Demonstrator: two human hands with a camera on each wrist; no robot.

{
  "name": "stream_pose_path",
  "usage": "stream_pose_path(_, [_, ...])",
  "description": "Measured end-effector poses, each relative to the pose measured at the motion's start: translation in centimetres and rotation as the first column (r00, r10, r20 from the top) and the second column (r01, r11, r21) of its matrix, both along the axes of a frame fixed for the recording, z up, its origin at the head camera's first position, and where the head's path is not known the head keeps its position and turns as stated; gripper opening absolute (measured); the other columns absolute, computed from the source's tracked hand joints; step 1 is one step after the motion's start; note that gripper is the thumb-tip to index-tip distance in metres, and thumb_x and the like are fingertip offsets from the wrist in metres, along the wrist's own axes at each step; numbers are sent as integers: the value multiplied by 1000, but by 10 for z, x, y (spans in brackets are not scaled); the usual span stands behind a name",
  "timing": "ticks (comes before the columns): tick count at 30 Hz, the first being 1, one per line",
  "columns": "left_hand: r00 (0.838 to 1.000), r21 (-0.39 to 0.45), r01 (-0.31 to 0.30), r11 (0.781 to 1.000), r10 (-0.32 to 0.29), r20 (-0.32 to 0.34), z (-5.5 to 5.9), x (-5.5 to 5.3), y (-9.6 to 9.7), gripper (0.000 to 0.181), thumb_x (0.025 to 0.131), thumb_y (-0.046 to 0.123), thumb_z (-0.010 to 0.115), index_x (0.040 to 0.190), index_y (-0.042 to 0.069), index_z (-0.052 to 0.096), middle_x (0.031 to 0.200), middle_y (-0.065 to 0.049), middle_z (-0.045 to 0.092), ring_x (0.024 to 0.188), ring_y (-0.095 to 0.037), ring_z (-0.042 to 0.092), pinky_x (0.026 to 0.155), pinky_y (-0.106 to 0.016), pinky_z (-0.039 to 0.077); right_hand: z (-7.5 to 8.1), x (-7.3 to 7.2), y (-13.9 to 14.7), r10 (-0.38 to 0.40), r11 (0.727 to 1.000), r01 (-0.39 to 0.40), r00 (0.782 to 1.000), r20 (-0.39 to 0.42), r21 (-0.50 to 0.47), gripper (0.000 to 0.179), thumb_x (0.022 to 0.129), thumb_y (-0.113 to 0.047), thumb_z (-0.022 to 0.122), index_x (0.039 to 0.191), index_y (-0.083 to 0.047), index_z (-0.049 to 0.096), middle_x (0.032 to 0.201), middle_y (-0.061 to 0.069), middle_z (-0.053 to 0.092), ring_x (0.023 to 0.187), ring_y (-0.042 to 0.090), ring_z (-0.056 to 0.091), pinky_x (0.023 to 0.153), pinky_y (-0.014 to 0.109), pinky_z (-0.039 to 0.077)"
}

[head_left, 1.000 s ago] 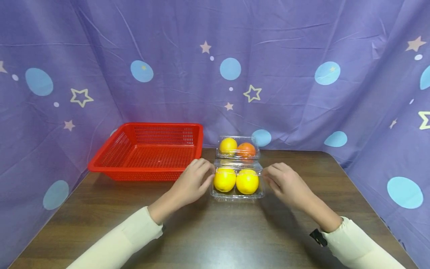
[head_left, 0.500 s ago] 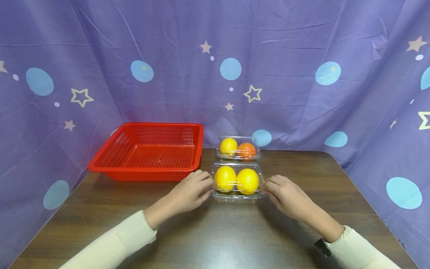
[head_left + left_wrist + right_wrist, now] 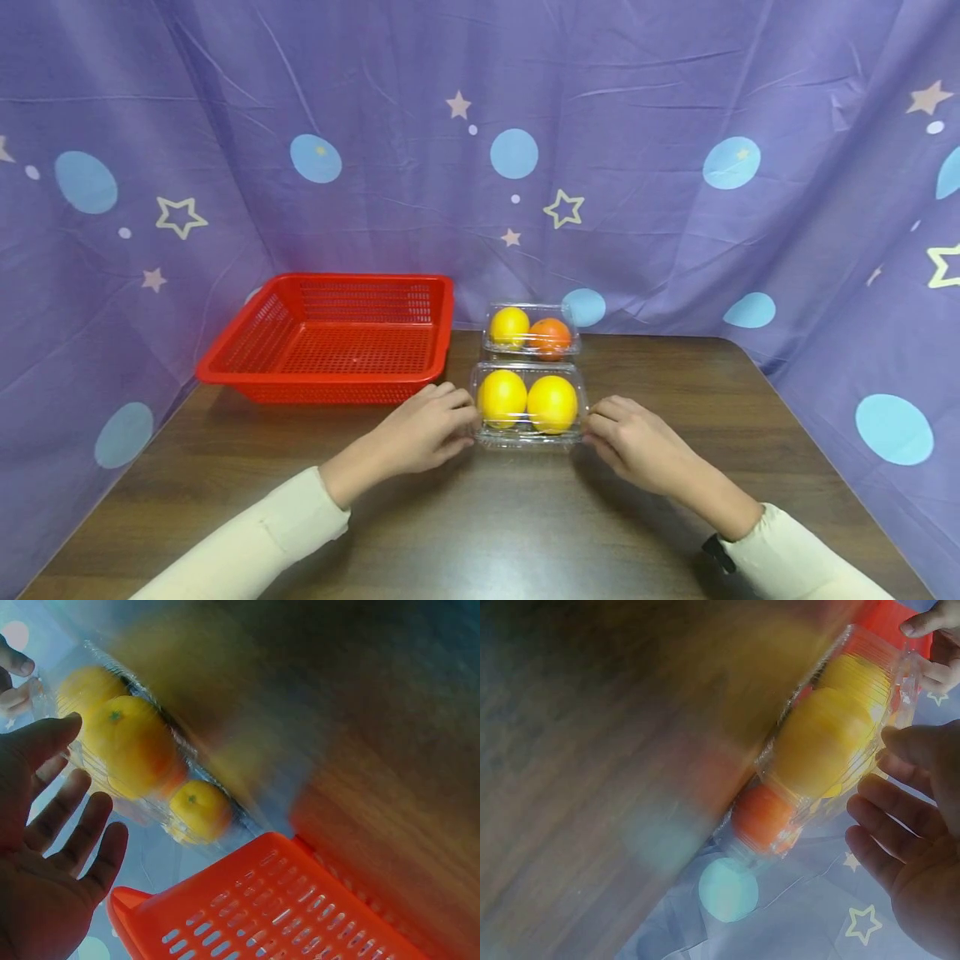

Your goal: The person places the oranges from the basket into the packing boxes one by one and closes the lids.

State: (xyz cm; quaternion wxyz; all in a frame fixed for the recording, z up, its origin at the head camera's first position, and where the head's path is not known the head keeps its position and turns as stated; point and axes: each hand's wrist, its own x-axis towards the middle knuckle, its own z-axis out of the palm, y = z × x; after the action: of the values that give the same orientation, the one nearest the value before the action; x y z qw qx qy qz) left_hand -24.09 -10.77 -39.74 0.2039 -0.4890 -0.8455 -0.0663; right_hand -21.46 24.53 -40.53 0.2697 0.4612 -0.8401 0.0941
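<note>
In the head view, a clear plastic clamshell box [image 3: 529, 438] sits on the table with its lid down. Two round yellow fruits [image 3: 552, 405], orange-like, lie side by side in it. My left hand [image 3: 433, 429] pinches the box's left front edge between thumb and forefinger. On the opposite side, my right hand [image 3: 633, 440] pinches the right front edge. Both wrist views show the other fingers of the left hand [image 3: 56, 847] and right hand [image 3: 922, 832] loosely spread off the box. The exact contact at the fingertips is partly hidden.
Behind stands a second clear box [image 3: 501, 347] with a yellow fruit [image 3: 510, 327] and an orange [image 3: 551, 337]. A red plastic basket [image 3: 326, 377] with nothing in it sits at the left. The wooden table [image 3: 480, 533] ends at a purple patterned curtain [image 3: 637, 208].
The front box's lid, partly raised a second ago, has come down over the fruits. Both hands have lowered toward the front edge, with only a slight shift in the last half second.
</note>
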Motion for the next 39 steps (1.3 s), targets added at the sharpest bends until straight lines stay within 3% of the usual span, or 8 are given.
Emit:
stream_pose_path(4, [994, -58, -13, 998, 7, -107, 1, 0, 3, 21, 82, 25, 85, 98, 20, 73, 96, 7, 68, 87, -15, 56, 72, -28, 45, 0, -2, 0, 1, 1000, 0, 999, -33, 25, 26, 76, -12, 89, 95, -7, 72, 92, 0, 64, 88, 18, 62, 78, 36, 54])
stream_pose_path(8, [969, -97, -15, 995, -9, -249, 1, 0, 7, 16, 84, 20, 82, 98, 19, 75, 93, 7, 71, 84, -16, 57, 69, -28, 43, -1, -3, -1, -1, 998, 5, 998, -68, 58, 29, 74, -10, 90, 93, -7, 69, 91, 1, 63, 89, 20, 62, 79, 38, 55])
stream_pose_path(11, [955, -105, 4, 994, -35, -293, 1, 0, 7, 11, 86, 16, 80, 96, 17, 76, 91, 6, 72, 82, -16, 57, 68, -27, 44, -2, -3, -2, -5, 997, 12, 996, -87, 79, 28, 74, -8, 89, 91, -8, 66, 90, 2, 62, 89, 21, 61, 79, 39, 54])
stream_pose_path(14, [948, -116, 42, 992, -76, -309, 2, -1, 7, 8, 87, 12, 78, 94, 15, 76, 88, 6, 72, 80, -15, 59, 68, -25, 46, -3, -5, -2, 1, 996, 8, 994, -110, 88, 27, 74, -7, 88, 89, -8, 65, 89, 2, 61, 87, 22, 60, 79, 40, 54])
stream_pose_path(22, [910, -144, 136, 980, -181, -374, 2, -8, 4, 6, 86, 11, 77, 91, 12, 75, 86, 5, 73, 79, -12, 63, 74, -25, 53, -3, -7, -3, 21, 996, -6, 987, -161, 92, 23, 76, -10, 86, 87, -9, 65, 84, 1, 60, 81, 21, 57, 73, 38, 52])
stream_pose_path(34, [923, -113, 177, 978, -205, -325, 0, -13, 1, 15, 83, 13, 81, 97, 11, 78, 92, 3, 76, 83, -12, 67, 79, -24, 56, -1, -9, -3, 71, 995, -57, 980, -183, 80, 20, 74, -5, 82, 85, -8, 66, 82, 1, 61, 79, 21, 58, 71, 37, 51])
stream_pose_path(39, [920, -128, 173, 977, -206, -333, -2, -14, 0, 13, 83, 13, 80, 96, 12, 76, 90, 4, 74, 81, -12, 65, 77, -23, 56, -1, -9, -3, 81, 994, -67, 982, -172, 85, 19, 75, -6, 82, 84, -8, 66, 81, 0, 60, 78, 20, 57, 70, 36, 51])
